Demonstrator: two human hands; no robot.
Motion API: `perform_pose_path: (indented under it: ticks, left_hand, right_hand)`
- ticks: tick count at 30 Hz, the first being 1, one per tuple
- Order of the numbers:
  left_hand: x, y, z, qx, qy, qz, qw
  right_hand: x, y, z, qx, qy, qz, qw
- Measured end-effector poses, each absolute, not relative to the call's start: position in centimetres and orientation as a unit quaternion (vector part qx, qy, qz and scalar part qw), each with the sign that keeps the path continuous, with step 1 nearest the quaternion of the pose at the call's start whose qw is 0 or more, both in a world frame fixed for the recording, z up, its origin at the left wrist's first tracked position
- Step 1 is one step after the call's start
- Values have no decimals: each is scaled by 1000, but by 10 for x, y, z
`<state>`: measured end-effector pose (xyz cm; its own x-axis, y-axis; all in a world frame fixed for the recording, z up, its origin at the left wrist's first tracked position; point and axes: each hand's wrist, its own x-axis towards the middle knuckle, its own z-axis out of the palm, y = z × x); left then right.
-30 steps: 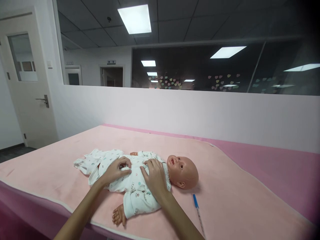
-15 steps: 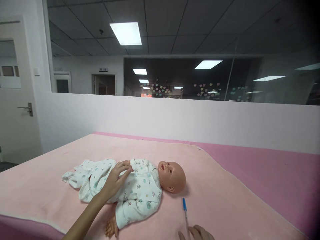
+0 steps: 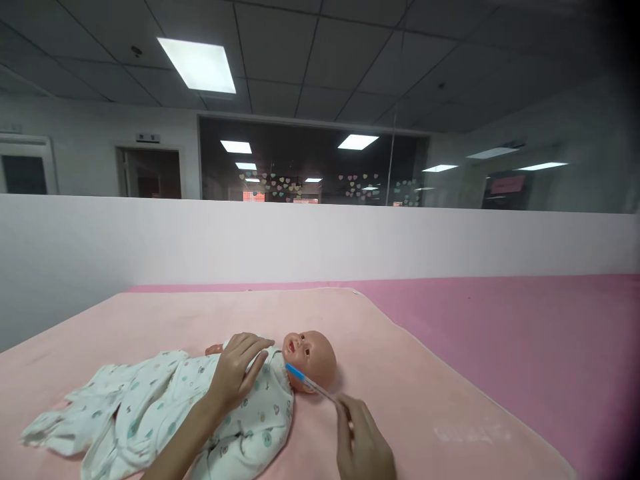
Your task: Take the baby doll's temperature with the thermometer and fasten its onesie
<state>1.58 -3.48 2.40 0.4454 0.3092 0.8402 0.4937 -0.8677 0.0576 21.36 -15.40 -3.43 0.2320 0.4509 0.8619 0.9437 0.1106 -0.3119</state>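
A baby doll (image 3: 265, 407) in a white patterned outfit lies on its back, its bald head (image 3: 317, 353) to the right. My left hand (image 3: 243, 370) rests on the doll's chest, fingers stretched out and holding nothing. In my right hand (image 3: 365, 437) is a thin clear stick with a blue end (image 3: 296, 372), pinched between thumb and fingers. The blue end points up and left, in front of the doll's chin and neck. I cannot tell whether it touches the doll.
Under the doll is a peach blanket (image 3: 425, 393) on a pink surface (image 3: 480, 333). A low white wall (image 3: 320, 243) with a window above it stands behind. Doorways and lit ceiling panels show through the glass.
My right hand has risen from the bottom edge, bringing the stick to the doll's chin. My left hand stays on the doll's torso, nearer the neck. The view has turned right.
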Motion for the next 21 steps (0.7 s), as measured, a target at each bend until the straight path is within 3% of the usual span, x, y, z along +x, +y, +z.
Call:
perform_pose_path:
  ticks: [3,9,18,21]
  left_hand:
    - [22,-30,16,-791,-255,-536,147]
    - [13,-17,15,-693,-286,-621,232]
    - [-11,3,1,-638,-380,-636,211]
    - [-10,1,-1,-635,-363,-636,246]
  right_hand:
    - [190,-131,3,-541,-612,-138,560]
    - [170,-74,32,-471,-660,0,586]
    - [151,-35,15,-442,-686,29,577]
    - [151,-36,10,-433,-687,14,584]
